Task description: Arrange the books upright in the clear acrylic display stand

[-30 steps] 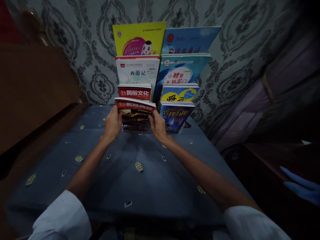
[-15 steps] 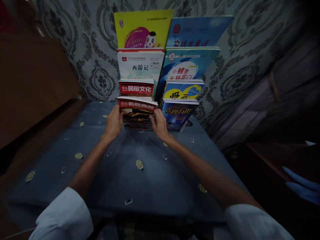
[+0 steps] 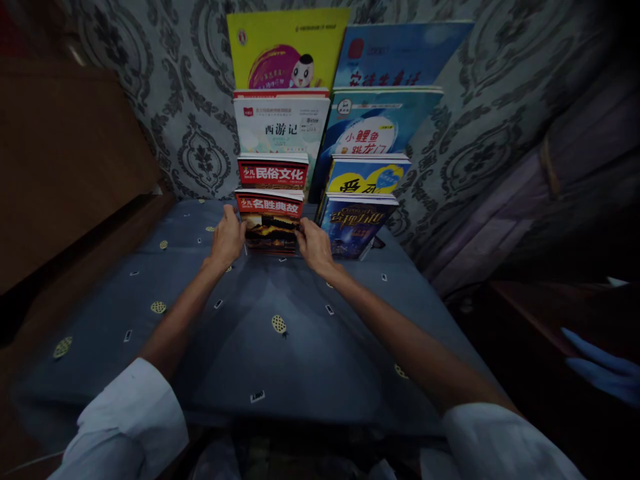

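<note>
A dark book with a red title band stands upright at the front of the left column of books. My left hand is closed at its left edge, the thumb touching the side. At the right edge my right hand grips with bent fingers, near the lower half. Right behind it stands another red-banded book, then a white book and a tall yellow-green one. Beside my right hand a dark blue book fronts the right column.
Behind that blue book rise a yellow-and-blue book, a teal one and a tall blue one. A blue patterned cloth covers the table. Patterned wallpaper lies behind, a brown panel at left, a tied curtain at right.
The front red-banded book's right side has shifted left, and its tilted top edge now sits level, in line with the book behind. My right hand's fingers have slid slightly left with it.
</note>
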### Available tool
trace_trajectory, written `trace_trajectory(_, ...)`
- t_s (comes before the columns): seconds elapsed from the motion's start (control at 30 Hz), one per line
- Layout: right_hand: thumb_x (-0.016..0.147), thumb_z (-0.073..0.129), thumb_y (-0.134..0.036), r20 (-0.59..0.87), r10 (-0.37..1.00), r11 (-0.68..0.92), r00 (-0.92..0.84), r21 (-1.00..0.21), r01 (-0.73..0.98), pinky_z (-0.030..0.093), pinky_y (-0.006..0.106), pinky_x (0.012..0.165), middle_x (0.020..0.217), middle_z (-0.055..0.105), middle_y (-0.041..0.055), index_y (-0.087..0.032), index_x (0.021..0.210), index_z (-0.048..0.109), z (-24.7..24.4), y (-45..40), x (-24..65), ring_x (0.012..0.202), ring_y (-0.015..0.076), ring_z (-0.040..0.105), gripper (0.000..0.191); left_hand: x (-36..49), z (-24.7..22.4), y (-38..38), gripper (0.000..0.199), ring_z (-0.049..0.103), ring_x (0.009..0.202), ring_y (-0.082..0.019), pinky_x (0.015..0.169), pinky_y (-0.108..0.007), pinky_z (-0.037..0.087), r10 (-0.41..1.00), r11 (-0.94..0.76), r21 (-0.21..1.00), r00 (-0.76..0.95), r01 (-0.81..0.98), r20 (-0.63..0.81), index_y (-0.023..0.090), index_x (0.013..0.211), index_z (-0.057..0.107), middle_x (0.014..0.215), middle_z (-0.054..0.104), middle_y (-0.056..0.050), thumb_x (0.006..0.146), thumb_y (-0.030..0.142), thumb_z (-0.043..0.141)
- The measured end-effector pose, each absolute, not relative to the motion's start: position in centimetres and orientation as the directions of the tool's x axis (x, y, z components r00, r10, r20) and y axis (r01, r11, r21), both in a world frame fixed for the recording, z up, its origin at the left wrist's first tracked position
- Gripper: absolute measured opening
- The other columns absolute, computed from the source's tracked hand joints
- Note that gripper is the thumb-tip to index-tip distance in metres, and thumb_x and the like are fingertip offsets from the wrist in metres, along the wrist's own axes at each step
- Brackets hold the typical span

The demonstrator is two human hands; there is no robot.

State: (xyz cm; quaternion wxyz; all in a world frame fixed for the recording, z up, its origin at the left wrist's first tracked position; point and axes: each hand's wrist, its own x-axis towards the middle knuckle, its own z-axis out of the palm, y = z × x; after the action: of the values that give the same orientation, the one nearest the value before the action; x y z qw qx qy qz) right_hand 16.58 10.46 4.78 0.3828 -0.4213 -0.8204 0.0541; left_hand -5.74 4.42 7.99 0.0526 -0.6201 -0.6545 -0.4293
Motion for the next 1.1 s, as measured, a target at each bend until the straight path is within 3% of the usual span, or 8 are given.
trace_trajectory(0.13,0.093,0.048,-0.016,0.571,0.748,0.612,-0.336,-0.4,0.682,0.043,0.032,0.068,0.095,0.07,0.0101,-0.02,0.099,0.059,4.7,10.2,16.6,0.08,0.0249,0.062,0.013,-5.0,8.3,4.1,0.058,0.05,0.137,-0.031,0.112,-0.052,0.043,0.662,-0.282,0.404,-0.128,0.87,0.738,0.018,0.149,0.031,0.15,0.046,-0.02,0.094,0.018,0.049)
trace_trajectory(0.23,0.093,0.049,-0.017,0.547,0.773,0.576,-0.321,-0.396,0.715,0.041,0.031,0.065,0.095,0.071,0.0098,-0.021,0.099,0.059,4.8,9.9,16.7,0.08,0.0252,0.063,0.013,-4.2,8.7,3.9,0.057,0.029,0.152,-0.031,0.12,-0.054,0.031,0.638,-0.272,0.269,-0.036,0.924,0.769,0.017,0.151,0.035,0.159,0.036,-0.02,0.096,0.014,0.045)
trace_trajectory(0.3,0.094,0.049,-0.017,0.525,0.79,0.554,-0.316,-0.392,0.735,0.041,0.031,0.064,0.096,0.072,0.0099,-0.021,0.1,0.06,4.9,9.7,16.7,0.082,0.0256,0.065,0.014,-3.8,8.9,3.8,0.056,0.024,0.154,-0.031,0.122,-0.057,0.026,0.631,-0.242,0.198,-0.002,0.95,0.776,0.016,0.152,0.038,0.162,0.033,-0.02,0.096,0.011,0.041)
trace_trajectory(0.5,0.095,0.05,-0.016,0.47,0.821,0.52,-0.324,-0.382,0.764,0.043,0.031,0.068,0.104,0.074,0.011,-0.02,0.107,0.06,5.4,9.5,16.5,0.087,0.0261,0.067,0.016,-3.6,9.4,4.3,0.057,0.035,0.15,-0.03,0.122,-0.056,0.024,0.634,-0.247,0.09,0.09,0.965,0.768,0.016,0.151,0.043,0.157,0.044,-0.018,0.096,0.009,0.036)
trace_trajectory(0.67,0.094,0.051,-0.015,0.456,0.831,0.508,-0.319,-0.386,0.77,0.045,0.033,0.068,0.101,0.074,0.0122,-0.02,0.105,0.061,5.5,9.6,16.3,0.085,0.0272,0.069,0.015,-3.7,10.1,4.3,0.057,0.046,0.141,-0.031,0.117,-0.054,0.031,0.65,-0.217,0.085,0.079,0.972,0.756,0.02,0.146,0.052,0.148,0.055,-0.016,0.091,0.008,0.041)
trace_trajectory(0.87,0.094,0.052,-0.018,0.428,0.868,0.438,-0.252,-0.42,0.795,0.049,0.035,0.073,0.104,0.073,0.0145,-0.018,0.11,0.057,5.0,9.1,16.0,0.088,0.028,0.069,0.017,-3.7,10.1,4.4,0.058,0.048,0.138,-0.031,0.114,-0.053,0.032,0.654,-0.199,0.1,0.057,0.975,0.754,0.022,0.144,0.053,0.146,0.056,-0.015,0.089,0.006,0.042)
trace_trajectory(1.0,0.093,0.049,-0.019,0.569,0.801,0.521,-0.186,-0.509,0.686,0.053,0.043,0.086,0.119,0.069,0.0208,-0.011,0.133,0.047,4.6,8.9,15.7,0.107,0.0319,0.066,0.041,-3.6,10.0,4.6,0.057,0.048,0.138,-0.029,0.114,-0.052,0.032,0.653,-0.208,0.127,0.041,0.97,0.756,0.026,0.143,0.054,0.145,0.057,-0.013,0.09,0.007,0.042)
trace_trajectory(1.1,0.095,0.043,-0.021,0.665,0.732,0.605,-0.151,-0.532,0.592,0.049,0.048,0.102,0.132,0.062,0.0224,-0.011,0.144,0.041,4.5,9.3,15.1,0.122,0.0319,0.059,0.05,-3.6,9.7,4.8,0.056,0.047,0.139,-0.029,0.114,-0.051,0.033,0.647,-0.205,0.139,0.027,0.969,0.762,0.025,0.143,0.054,0.146,0.057,-0.013,0.091,0.008,0.042)
